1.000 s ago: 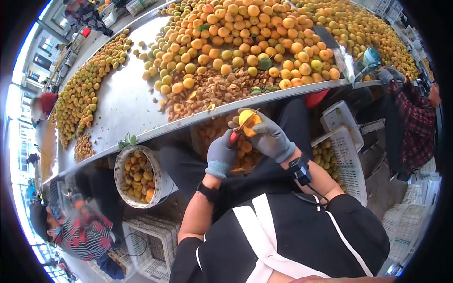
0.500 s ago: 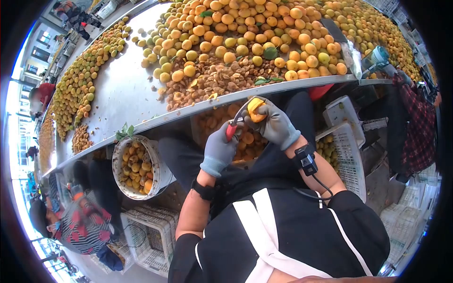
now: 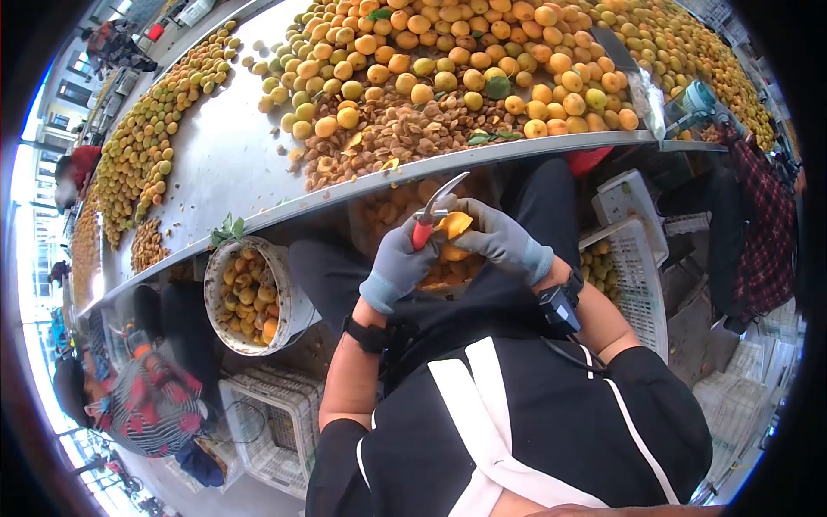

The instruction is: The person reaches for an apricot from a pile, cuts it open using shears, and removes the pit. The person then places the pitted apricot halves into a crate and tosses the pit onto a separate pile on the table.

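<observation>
My left hand (image 3: 398, 265), in a grey glove, is closed around the red handle of pruning shears (image 3: 446, 193). Their curved metal blade points up and to the right, clear of the fruit. In my right hand (image 3: 506, 241), also gloved, is an orange-yellow apricot (image 3: 455, 225), cut open and pinched between thumb and fingers. Both hands meet over my lap, with the left fingertips close to the apricot. Below them, partly hidden by hands and legs, sits a container of apricot pieces (image 3: 379, 226).
The metal table (image 3: 226, 129) holds heaped whole apricots (image 3: 413, 34) and a pile of brown pits (image 3: 388, 129) near its edge. A white bucket of apricots (image 3: 250, 297) stands at left, crates (image 3: 636, 276) at right. Co-workers sit on both sides.
The shears have come away from the apricot, their blade now showing raised above it. Both hands have lowered slightly, and the apricot appears opened up.
</observation>
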Demonstrator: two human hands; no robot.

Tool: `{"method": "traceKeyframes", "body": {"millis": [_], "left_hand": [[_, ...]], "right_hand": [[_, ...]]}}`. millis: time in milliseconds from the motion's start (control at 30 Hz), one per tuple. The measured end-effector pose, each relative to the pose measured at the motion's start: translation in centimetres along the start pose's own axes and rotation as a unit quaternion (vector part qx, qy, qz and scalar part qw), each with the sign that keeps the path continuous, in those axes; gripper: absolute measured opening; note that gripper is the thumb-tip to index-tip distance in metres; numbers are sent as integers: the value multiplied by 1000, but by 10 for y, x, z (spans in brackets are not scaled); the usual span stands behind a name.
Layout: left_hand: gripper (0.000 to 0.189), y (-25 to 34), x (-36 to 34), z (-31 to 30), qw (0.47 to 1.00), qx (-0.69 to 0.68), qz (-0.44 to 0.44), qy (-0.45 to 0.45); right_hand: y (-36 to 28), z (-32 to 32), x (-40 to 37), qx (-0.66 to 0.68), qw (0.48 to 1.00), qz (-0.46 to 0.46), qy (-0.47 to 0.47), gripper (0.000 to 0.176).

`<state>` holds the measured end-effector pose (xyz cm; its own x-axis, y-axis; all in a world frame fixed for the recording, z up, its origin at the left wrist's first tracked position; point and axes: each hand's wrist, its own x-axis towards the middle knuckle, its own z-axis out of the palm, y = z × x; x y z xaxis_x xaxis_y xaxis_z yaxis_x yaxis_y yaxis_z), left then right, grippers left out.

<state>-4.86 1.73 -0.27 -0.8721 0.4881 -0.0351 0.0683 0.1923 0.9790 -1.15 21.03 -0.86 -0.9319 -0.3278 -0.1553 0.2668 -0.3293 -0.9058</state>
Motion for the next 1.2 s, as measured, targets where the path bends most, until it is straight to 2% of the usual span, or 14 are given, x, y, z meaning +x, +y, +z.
{"method": "traceKeyframes", "body": {"millis": [100,233,333,400,567,667,733,767,833,967,1000,1067,1133,1200], "left_hand": [[15,-4,-2,1,999,-24,-33,-32],[13,-7,-1,8,997,-41,-55,-35],[10,-10,0,13,991,-106,-77,-16],[11,-8,0,9,987,-129,-95,-9],[14,0,-5,4,973,-193,-128,23],[23,2,-7,4,968,-205,-143,22],[42,2,-6,8,982,-168,-85,6],[42,-4,-6,9,982,-168,-85,7],[76,-15,-3,9,996,-81,-24,-37],[98,-20,0,11,995,67,51,-49],[98,-22,-2,12,995,67,50,-51],[101,-14,-2,14,991,117,34,-45],[101,-17,0,16,992,113,51,-33],[101,-18,0,19,991,110,67,-22]], "right_hand": [[15,5,-2,-67,995,-40,62,38],[18,13,-4,-54,991,-14,118,37],[21,9,-1,51,991,-27,118,38],[9,7,-3,156,982,32,97,39],[-5,-8,7,308,942,70,115,36],[-8,-7,11,279,956,32,89,37],[-6,-1,13,305,948,30,92,37],[1,-1,14,293,952,13,89,36],[13,-1,16,264,958,10,111,34],[25,5,12,134,980,24,148,32],[26,8,10,135,979,25,150,32],[25,13,8,-57,982,-38,178,32],[27,16,10,-18,981,-48,185,33],[27,16,11,-111,967,-113,201,33]]}}
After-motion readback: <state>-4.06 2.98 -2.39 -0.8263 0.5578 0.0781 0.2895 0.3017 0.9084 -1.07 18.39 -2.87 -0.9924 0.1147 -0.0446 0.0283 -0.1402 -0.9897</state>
